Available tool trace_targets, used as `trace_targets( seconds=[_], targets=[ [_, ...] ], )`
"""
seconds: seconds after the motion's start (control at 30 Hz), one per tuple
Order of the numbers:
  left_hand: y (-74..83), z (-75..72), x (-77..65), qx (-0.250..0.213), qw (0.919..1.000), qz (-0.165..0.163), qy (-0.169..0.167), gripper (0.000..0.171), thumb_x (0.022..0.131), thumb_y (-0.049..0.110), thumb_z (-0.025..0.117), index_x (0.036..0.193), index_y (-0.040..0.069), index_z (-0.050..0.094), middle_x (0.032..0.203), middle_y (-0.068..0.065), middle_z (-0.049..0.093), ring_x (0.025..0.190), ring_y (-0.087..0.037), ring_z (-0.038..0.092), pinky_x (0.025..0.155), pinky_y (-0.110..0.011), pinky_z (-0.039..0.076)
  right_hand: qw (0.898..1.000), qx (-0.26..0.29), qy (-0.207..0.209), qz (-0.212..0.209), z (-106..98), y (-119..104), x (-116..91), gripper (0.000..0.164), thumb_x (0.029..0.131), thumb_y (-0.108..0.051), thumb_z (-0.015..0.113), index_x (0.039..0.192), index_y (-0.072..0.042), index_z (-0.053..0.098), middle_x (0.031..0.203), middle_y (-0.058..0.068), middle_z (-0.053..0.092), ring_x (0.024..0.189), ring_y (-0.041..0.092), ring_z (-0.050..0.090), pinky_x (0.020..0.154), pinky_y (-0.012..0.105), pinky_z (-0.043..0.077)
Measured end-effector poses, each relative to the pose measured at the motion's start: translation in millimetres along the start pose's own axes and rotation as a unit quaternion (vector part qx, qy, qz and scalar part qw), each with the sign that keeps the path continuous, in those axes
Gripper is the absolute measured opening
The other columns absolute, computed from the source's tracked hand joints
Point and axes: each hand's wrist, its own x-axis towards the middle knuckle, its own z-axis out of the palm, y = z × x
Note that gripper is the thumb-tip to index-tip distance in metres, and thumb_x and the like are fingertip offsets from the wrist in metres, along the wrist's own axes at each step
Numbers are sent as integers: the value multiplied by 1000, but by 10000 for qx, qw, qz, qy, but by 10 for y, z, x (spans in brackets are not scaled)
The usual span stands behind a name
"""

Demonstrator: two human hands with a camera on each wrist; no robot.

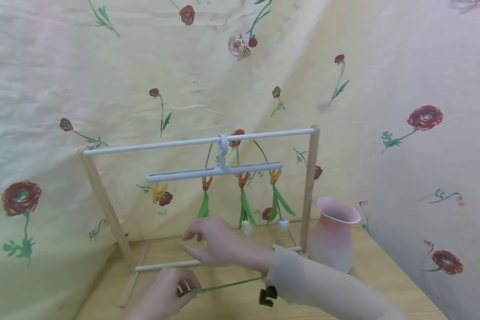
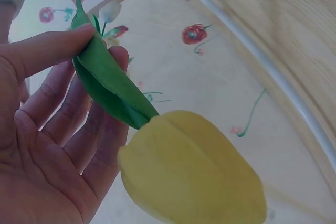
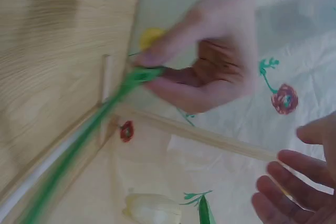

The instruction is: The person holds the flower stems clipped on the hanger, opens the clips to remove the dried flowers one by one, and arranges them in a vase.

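Observation:
My left hand [image 1: 168, 289] pinches an artificial yellow tulip [image 2: 194, 169] between thumb and fingers at its green leaf [image 2: 107, 80]. Its long stem [image 1: 230, 284] runs rightward, passing below my right forearm. In the left wrist view the yellow bloom hangs past the fingertips. My right hand [image 1: 224, 242] is raised in front of the rack with fingers loosely bent and nothing in them. Behind it, a grey hanger [image 1: 184, 174] carries a vacant yellow clip [image 1: 159, 193] at its left and several clips holding upside-down tulips, among them a white one [image 1: 246, 228] and a bluish-white one [image 1: 282, 223].
The hanger hooks over the white top bar [image 1: 156, 145] of a wooden-legged rack [image 1: 310, 186]. A lower white bar [image 1: 168, 265] crosses near my hands. To the right of the rack stands a pink-and-white vase [image 1: 332, 240] on the wooden table [image 1: 384, 284]. Flower-printed cloth [image 1: 364, 155] hangs behind.

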Motion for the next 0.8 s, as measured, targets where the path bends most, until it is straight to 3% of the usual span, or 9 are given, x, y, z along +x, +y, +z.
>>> trace_targets(
  seconds=[0.13,0.23,0.5,0.8],
  targets=[
    [84,2,25,216,9997,8,128,18,92,11,82,89,28,78,86,17,75,75,6,62,66,-18,55,9936,-1031,-400,-251,-1,111,-331,25,102,-33,72,118,-15,79,111,-3,81,94,5,73,79,13,57],
    [141,-1,39,329,9992,34,224,19,92,11,81,90,30,78,88,18,75,76,7,62,66,-18,56,9891,-1318,-505,-411,18,186,-537,20,99,-30,76,112,-15,81,103,-3,80,87,4,71,73,12,55],
    [256,-11,101,565,9974,136,426,20,91,9,82,89,28,78,86,17,75,74,6,63,65,-17,55,9913,-981,-744,-465,134,310,-768,13,95,-23,82,104,-15,84,95,-4,78,78,-3,66,69,2,47],
    [297,38,124,605,9957,123,691,17,90,7,83,91,23,79,87,15,76,73,7,63,64,-17,55,9840,-1442,-241,-1015,195,290,-858,7,89,-11,85,94,-15,85,86,-8,75,80,-1,66,72,2,49]
  ],
)
